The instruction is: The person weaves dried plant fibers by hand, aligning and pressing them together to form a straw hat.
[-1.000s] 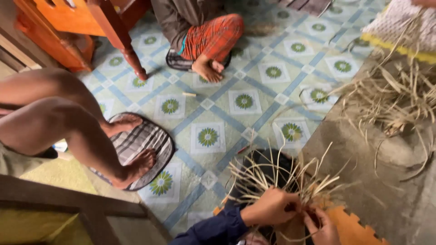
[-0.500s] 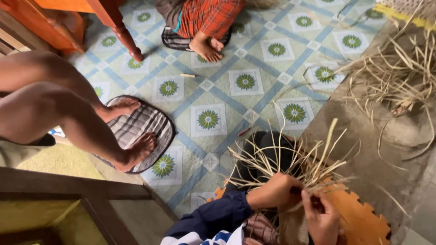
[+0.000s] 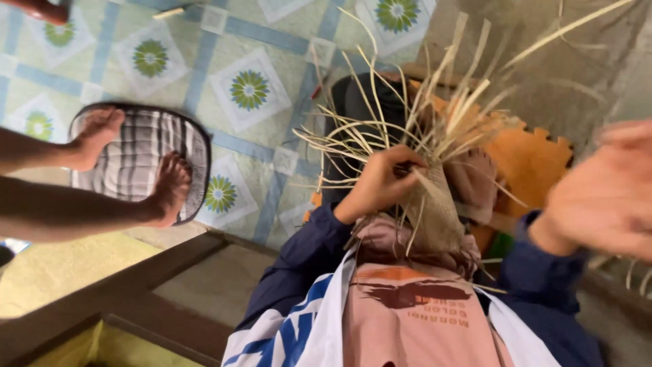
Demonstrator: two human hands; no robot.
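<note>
My left hand grips the top edge of a small woven straw piece that rests against my lap. Several loose pale straw strips fan up and outward from the weave, above my fingers. My right hand is lifted off to the right, close to the camera and blurred; nothing shows clearly in it. Both arms are in dark blue sleeves.
An orange foam mat and a dark object lie under the straw. Another person's bare feet rest on a striped mat at the left, on a patterned tiled floor. A wooden frame crosses the lower left.
The view has dropped closer over my lap. My right hand has come off the weave and swung out to the right. My left hand still holds the woven piece.
</note>
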